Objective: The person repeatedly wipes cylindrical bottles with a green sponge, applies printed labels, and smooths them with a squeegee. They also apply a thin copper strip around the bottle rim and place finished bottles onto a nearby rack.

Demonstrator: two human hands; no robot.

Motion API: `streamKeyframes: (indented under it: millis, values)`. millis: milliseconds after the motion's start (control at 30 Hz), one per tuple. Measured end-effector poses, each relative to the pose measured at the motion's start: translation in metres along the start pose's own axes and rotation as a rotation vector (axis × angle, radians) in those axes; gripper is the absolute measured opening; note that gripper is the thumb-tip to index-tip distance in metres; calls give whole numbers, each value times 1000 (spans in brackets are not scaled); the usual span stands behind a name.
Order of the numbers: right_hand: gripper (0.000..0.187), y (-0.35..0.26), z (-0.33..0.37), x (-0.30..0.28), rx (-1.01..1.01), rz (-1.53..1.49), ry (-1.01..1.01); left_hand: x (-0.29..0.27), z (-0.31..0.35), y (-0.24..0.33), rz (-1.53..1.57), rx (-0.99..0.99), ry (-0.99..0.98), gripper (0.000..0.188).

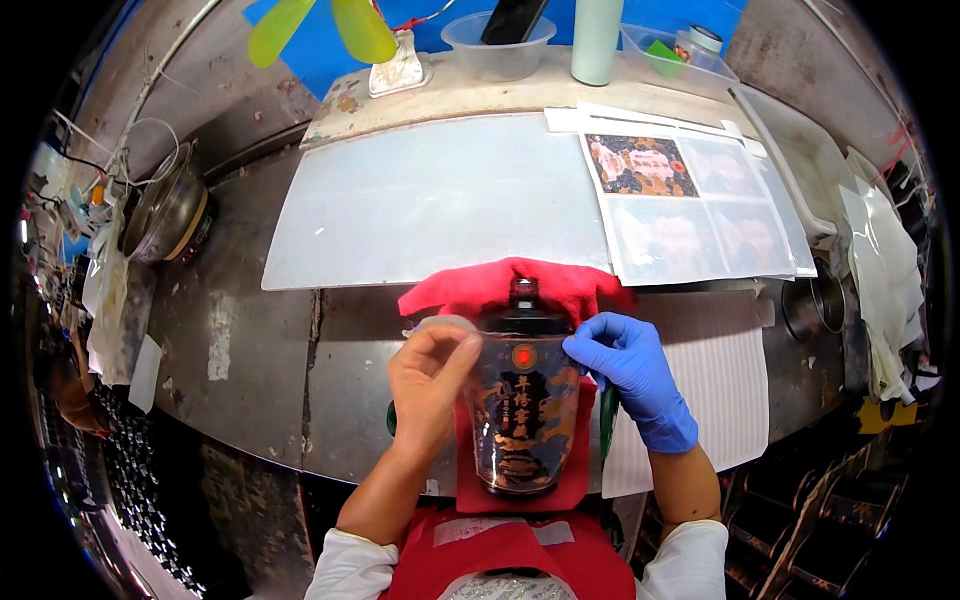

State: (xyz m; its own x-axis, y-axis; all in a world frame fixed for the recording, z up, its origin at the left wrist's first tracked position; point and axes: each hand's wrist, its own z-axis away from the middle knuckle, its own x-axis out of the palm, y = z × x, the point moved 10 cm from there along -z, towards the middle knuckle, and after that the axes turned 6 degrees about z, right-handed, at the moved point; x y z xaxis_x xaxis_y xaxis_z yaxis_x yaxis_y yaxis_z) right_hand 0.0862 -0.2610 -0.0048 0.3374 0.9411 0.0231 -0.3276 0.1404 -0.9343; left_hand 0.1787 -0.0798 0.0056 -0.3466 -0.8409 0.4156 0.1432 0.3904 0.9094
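A dark bottle lies on a red cloth, its neck pointing away from me. Over its front spreads a clear decal film with dark and copper patterns, gold characters and a red round mark. My bare left hand pinches the film's upper left corner between thumb and fingers. The upper right corner is in the pinch of my right hand, which wears a blue glove. Whether the film touches the bottle all over, I cannot tell. Something pale shows behind my left fingertips.
Beyond the bottle lies a pale board, with printed decal sheets on its right. A corrugated white sheet is beside my right arm. At the back stand a fan, a plastic bowl and a green bottle. A metal pot stands left.
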Motion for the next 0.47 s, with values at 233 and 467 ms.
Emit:
streamKeyframes:
  millis: [233, 467]
  values:
    - [16, 8, -5, 1, -8, -56, 7, -8, -2, -11, 40, -40, 26, 23]
    - [22, 42, 25, 8, 38, -77, -70, 10, 49, 4, -478, 149, -272, 64]
